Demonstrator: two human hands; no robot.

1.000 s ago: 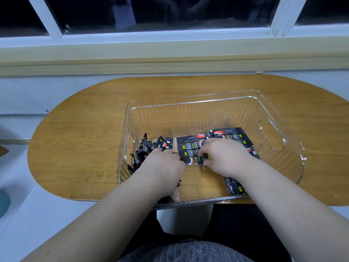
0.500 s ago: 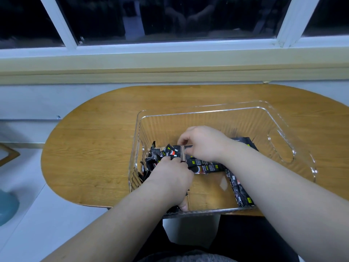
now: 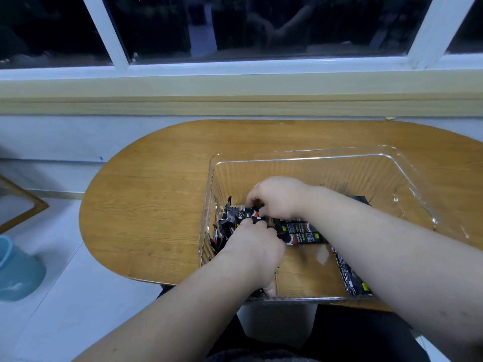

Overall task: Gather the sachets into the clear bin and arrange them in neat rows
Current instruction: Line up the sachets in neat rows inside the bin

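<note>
**Gathering looks done; sorting about half done**

Every sachet in view already lies inside the clear bin [image 3: 339, 176], which stands on the bench [image 3: 156, 205] at the 3 o'clock end. The gathering part therefore looks finished, though the arms hide part of the bin floor.

The arranging is partly done. In the middle of the bin a short row [image 3: 300, 231] lies flat, edge to edge, each long axis running 9 to 3 o'clock. Toward the 5 o'clock corner a few more sachets [image 3: 350, 278] lie flat with the long axis near 12 to 6, partly under the right forearm. Against the 9 o'clock wall sits a loose heap [image 3: 230, 226], its pieces tilted and pointing every way. That heap is what remains to sort.

The right hand [image 3: 279, 197] reaches across to the heap, and its fingers [image 3: 254, 202] are curled and pinch one sachet [image 3: 252, 214] there. The left hand [image 3: 256, 254] is at the heap's 6 o'clock side with its fingers curled down into it. I cannot tell whether they hold anything.
</note>
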